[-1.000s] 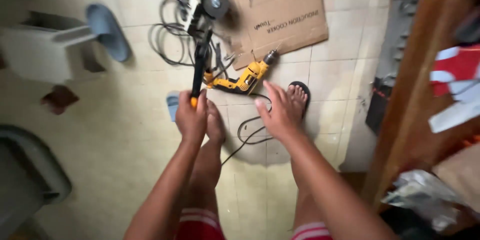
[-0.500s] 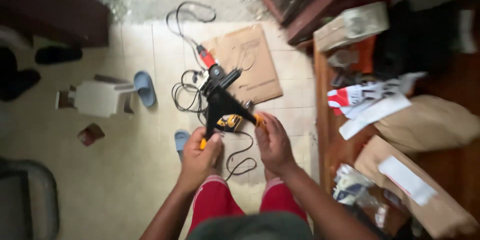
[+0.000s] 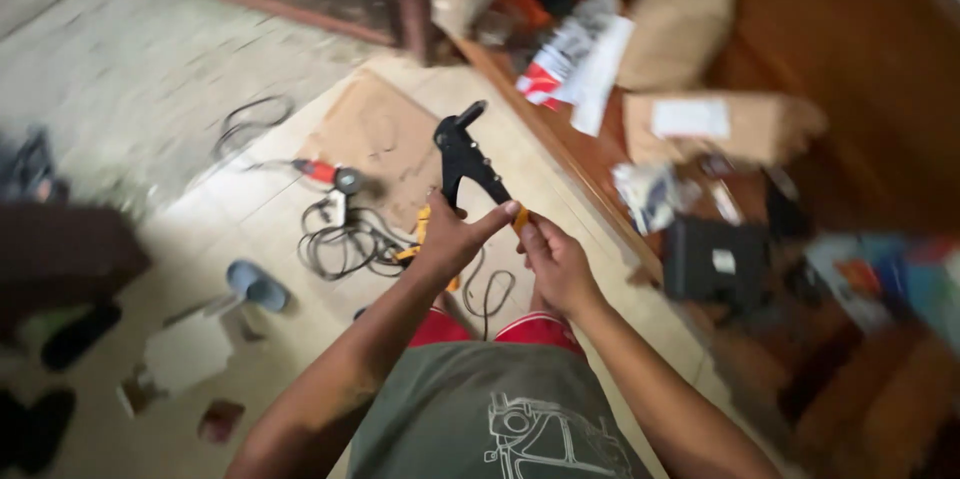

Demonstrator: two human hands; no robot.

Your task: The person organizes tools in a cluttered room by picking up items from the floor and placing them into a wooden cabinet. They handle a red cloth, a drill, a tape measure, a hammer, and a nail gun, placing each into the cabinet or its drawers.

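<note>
1. Pale floor tiles (image 3: 250,229) fill the lower left of my view, with a wooden ledge (image 3: 590,164) running along the right side and a flat sheet of cardboard (image 3: 385,139) lying on the tiles.
2. I count one black hand riveter (image 3: 465,154) with orange handle ends, held up in front of me above the cardboard sheet.
3. I count two hands on it. My left hand (image 3: 450,239) is closed around the lower handles, thumb stretched across toward the other hand.
4. My right hand (image 3: 555,259) is pinched onto the orange handle tip, just right of the left hand and touching the tool.
5. The riveter's head points up and away from both hands, tilted slightly left; its handles run down into my grip.
6. Left of the cardboard I see one red-and-grey angle grinder (image 3: 330,176) on the tiles, with one tangle of black cable (image 3: 345,244) just below it.
7. Further left of the cable lies one blue sandal (image 3: 255,286).
8. One yellow power tool (image 3: 415,244) shows partly behind my left hand; I cannot tell its kind.
9. On the ledge, right of the cardboard, are two brown parcels (image 3: 720,124), blurred.
</note>
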